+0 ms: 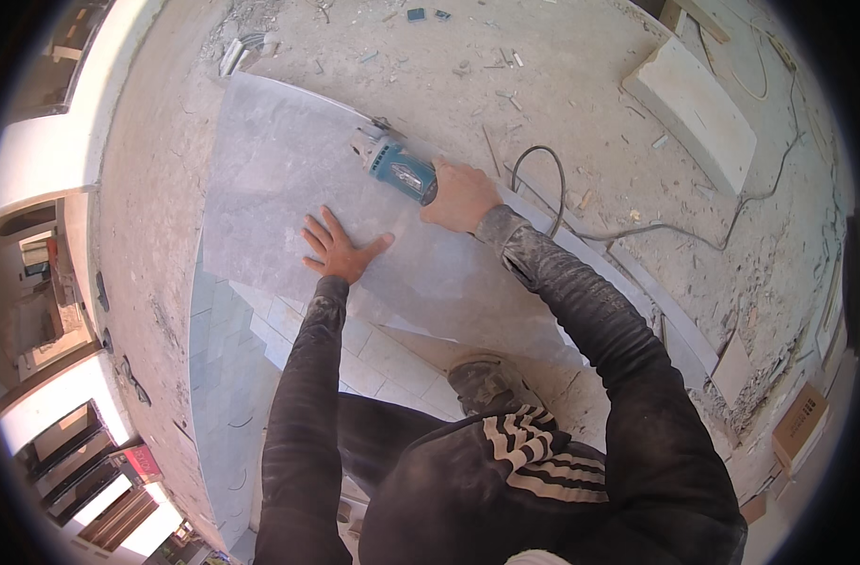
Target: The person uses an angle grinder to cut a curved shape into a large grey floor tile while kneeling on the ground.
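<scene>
A large grey tile slab (279, 188) lies in front of me. My right hand (465, 196) is wrapped round the body of a teal angle grinder (402, 171), whose head meets the slab's far edge; the disc itself is hard to make out. Flat on the slab, with fingers spread, my left hand (340, 247) presses to the left of and nearer than the grinder. A black cord (562, 188) loops up beside my right wrist and runs off to the right.
Rubble and tile scraps litter the dusty floor (430, 56). At the far right lies a pale slab piece (698, 113). Long offcut strips (670, 311) rest right of my arm, and a cardboard box (799, 428) stands beyond them. My boot (491, 381) is close to the slab's near edge.
</scene>
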Demonstrator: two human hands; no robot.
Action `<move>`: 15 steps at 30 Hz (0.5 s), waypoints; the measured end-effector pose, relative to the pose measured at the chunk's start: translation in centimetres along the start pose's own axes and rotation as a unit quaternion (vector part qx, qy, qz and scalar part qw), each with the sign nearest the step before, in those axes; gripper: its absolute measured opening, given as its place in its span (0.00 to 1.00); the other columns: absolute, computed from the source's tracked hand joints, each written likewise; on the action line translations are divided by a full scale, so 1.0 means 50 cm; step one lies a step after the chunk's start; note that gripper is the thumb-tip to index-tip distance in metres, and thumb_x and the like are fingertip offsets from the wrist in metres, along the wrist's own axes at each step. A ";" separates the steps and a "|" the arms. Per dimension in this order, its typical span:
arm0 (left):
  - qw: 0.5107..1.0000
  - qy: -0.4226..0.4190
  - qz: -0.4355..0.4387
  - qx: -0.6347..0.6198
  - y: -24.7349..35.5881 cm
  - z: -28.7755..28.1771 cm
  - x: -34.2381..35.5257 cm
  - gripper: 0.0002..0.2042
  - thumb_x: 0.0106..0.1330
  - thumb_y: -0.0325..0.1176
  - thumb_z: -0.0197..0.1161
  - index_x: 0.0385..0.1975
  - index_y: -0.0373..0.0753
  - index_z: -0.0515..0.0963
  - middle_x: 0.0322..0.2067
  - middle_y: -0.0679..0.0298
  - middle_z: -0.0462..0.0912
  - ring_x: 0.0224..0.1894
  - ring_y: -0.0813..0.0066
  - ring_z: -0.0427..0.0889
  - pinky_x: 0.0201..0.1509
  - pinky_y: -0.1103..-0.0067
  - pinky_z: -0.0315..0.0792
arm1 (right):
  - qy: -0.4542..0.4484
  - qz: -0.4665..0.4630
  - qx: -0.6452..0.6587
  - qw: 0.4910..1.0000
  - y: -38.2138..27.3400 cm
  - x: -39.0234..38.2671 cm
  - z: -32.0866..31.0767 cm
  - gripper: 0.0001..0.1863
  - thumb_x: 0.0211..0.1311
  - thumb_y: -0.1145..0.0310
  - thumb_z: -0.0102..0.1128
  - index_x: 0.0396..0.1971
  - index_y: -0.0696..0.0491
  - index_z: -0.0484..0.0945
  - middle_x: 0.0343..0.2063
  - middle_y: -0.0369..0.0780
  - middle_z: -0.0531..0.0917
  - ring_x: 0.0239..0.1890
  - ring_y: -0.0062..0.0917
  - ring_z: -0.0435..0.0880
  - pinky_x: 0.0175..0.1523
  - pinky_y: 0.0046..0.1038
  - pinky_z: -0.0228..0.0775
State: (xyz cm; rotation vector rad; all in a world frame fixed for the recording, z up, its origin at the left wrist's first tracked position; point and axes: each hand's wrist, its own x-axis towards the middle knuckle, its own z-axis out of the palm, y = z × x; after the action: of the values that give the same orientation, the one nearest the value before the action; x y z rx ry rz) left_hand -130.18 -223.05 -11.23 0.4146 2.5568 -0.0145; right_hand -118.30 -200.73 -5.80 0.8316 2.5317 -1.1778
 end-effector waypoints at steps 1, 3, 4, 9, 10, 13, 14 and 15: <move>1.000 -0.002 -0.001 0.002 0.001 0.000 -0.001 0.70 0.36 0.77 0.63 0.69 0.42 0.26 0.69 0.42 0.22 0.71 0.43 0.18 0.63 0.37 0.24 | 0.003 0.000 0.001 1.000 0.001 -0.001 0.000 0.27 0.42 0.62 0.64 0.45 0.57 0.72 0.39 0.51 0.81 0.46 0.46 0.80 0.52 0.41 0.73; 1.000 0.000 0.000 -0.001 0.002 0.002 -0.003 0.70 0.36 0.77 0.63 0.69 0.42 0.26 0.69 0.42 0.22 0.71 0.43 0.18 0.63 0.37 0.24 | -0.003 0.002 0.001 1.000 0.004 -0.003 0.000 0.28 0.41 0.63 0.64 0.45 0.58 0.72 0.39 0.51 0.81 0.46 0.46 0.80 0.51 0.41 0.73; 1.000 -0.001 -0.002 0.003 0.002 0.002 -0.004 0.70 0.36 0.77 0.63 0.69 0.42 0.26 0.69 0.42 0.22 0.71 0.43 0.18 0.63 0.37 0.24 | -0.003 0.003 0.002 1.000 0.005 -0.004 0.000 0.28 0.41 0.63 0.64 0.45 0.58 0.72 0.39 0.51 0.81 0.46 0.46 0.80 0.51 0.41 0.73; 1.000 0.002 0.000 0.002 0.003 0.008 -0.008 0.71 0.35 0.77 0.63 0.69 0.42 0.26 0.69 0.43 0.22 0.71 0.44 0.18 0.63 0.37 0.23 | 0.011 -0.018 -0.012 1.000 0.011 -0.009 -0.001 0.37 0.38 0.60 0.63 0.53 0.62 0.68 0.36 0.54 0.82 0.41 0.46 0.82 0.48 0.40 0.75; 1.000 0.003 0.000 0.004 0.004 0.008 -0.009 0.71 0.35 0.77 0.63 0.69 0.42 0.26 0.69 0.43 0.22 0.71 0.44 0.18 0.63 0.37 0.24 | 0.006 -0.013 -0.015 1.000 0.011 -0.010 -0.001 0.37 0.39 0.60 0.63 0.53 0.62 0.68 0.36 0.54 0.82 0.41 0.46 0.82 0.48 0.40 0.75; 1.000 0.002 -0.001 0.005 0.005 0.010 -0.012 0.71 0.35 0.77 0.63 0.69 0.42 0.26 0.69 0.43 0.22 0.71 0.44 0.18 0.63 0.38 0.24 | -0.004 0.002 0.000 1.000 0.012 -0.013 -0.002 0.30 0.40 0.62 0.64 0.46 0.58 0.72 0.38 0.50 0.82 0.44 0.46 0.81 0.50 0.41 0.73; 1.000 0.001 0.003 0.003 0.005 0.009 -0.013 0.71 0.35 0.78 0.63 0.69 0.41 0.26 0.69 0.42 0.22 0.70 0.43 0.18 0.62 0.37 0.24 | -0.002 0.002 -0.001 1.000 0.012 -0.014 -0.003 0.30 0.39 0.61 0.65 0.46 0.58 0.72 0.38 0.50 0.82 0.44 0.45 0.81 0.50 0.41 0.74; 1.000 -0.001 0.007 0.002 0.006 0.009 -0.014 0.71 0.35 0.79 0.62 0.69 0.40 0.26 0.68 0.40 0.22 0.70 0.42 0.18 0.62 0.37 0.24 | 0.000 0.001 -0.003 1.000 0.013 -0.015 -0.003 0.30 0.39 0.61 0.65 0.46 0.58 0.72 0.38 0.50 0.82 0.44 0.45 0.81 0.50 0.40 0.74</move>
State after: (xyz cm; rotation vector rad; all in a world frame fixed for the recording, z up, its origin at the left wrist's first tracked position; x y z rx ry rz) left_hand -129.30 -223.01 -11.24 0.4340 2.5530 -0.0139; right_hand -117.30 -200.57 -5.79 0.8329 2.5326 -1.1692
